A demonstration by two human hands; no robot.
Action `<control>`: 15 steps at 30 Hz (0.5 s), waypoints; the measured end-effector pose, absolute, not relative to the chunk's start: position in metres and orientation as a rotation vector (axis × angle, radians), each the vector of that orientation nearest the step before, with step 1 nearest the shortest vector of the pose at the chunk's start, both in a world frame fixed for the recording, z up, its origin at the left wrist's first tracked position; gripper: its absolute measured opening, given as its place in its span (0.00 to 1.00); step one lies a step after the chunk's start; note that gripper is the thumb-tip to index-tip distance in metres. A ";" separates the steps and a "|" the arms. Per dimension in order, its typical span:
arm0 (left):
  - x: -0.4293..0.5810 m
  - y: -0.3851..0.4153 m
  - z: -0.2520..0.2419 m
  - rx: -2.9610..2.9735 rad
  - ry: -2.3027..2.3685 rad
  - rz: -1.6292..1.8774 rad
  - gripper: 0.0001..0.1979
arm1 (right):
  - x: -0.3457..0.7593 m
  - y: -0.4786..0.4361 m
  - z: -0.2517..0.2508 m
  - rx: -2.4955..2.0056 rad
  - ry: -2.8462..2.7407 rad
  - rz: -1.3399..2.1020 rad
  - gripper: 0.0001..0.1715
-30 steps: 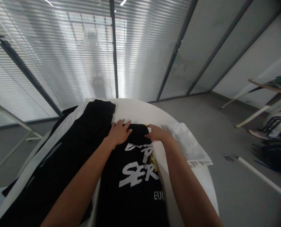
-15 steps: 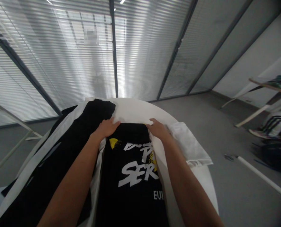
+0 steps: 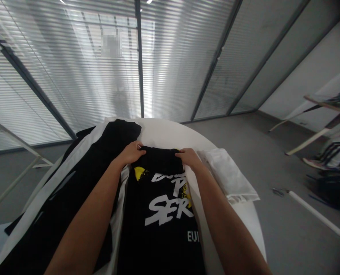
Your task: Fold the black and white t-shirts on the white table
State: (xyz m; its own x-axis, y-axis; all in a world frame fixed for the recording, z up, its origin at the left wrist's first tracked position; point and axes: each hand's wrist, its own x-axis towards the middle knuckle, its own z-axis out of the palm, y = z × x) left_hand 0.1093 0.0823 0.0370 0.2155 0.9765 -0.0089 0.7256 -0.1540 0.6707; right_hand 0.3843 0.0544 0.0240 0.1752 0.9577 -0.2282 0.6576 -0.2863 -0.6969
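Note:
A black printed garment [image 3: 158, 244] lies as a long narrow rectangle in front of me, with white lettering and yellow patches on its face. Its far end is turned over into a plain black band. My left hand [image 3: 133, 152] pinches the left corner of that band, thumb on top. At the right corner, my right hand [image 3: 189, 157] grips the band between thumb and fingers. Pale material runs along both sides of the garment, partly hidden by my forearms. Everything rests on a round white table [image 3: 170, 131].
Left of my arm lies a black-and-white garment [image 3: 81, 187]. A folded white item [image 3: 229, 173] sits at the table's right edge. On the floor to the right is a white pole [image 3: 315, 210], with another table [image 3: 318, 101] farther back. Blinds [image 3: 170, 68] cover the glass wall ahead.
Both hands have closed on the corners of the garment's far end, where fingers were spread before. The band now sits slightly raised and rumpled. The view has shifted a little.

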 end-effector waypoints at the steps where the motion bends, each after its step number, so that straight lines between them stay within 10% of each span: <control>1: 0.109 0.081 0.040 1.921 1.543 0.643 0.14 | 0.385 0.053 0.027 -1.970 -1.412 0.983 0.09; 15: 0.114 0.065 0.061 1.285 1.122 1.023 0.16 | 0.389 0.039 0.049 -1.329 -1.089 1.317 0.15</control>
State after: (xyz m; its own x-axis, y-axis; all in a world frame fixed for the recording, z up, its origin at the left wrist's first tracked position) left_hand 0.1137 0.0650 0.0607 0.1809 0.9823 -0.0481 0.0428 0.0410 0.9982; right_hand 0.3893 0.0387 0.0491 0.0280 0.9857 -0.1660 -0.0223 -0.1654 -0.9860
